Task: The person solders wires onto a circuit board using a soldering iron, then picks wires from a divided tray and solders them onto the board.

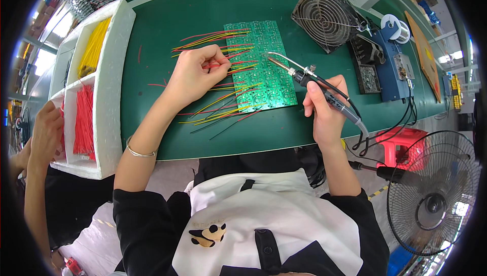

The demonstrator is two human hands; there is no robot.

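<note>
A green panel of circuit boards (274, 68) lies on the green tabletop, with red, yellow and black wires running off its left side. At the panel's left edge my left hand (198, 70) is closed in a pinch on a red wire (215, 65). My right hand (327, 106) grips a soldering iron (304, 78) with a black handle and a thin metal tube fixed alongside. The iron's tip is over the panel, right of the wire ends; whether it touches the board I cannot tell.
A white foam box (109, 98) of red and yellow wires stands at left, with a co-worker's hand (48, 129) at it. A metal-grille fan (327, 14), a blue soldering station (393, 65) and a solder spool (395, 28) sit at right. Below is a red stool (406, 136).
</note>
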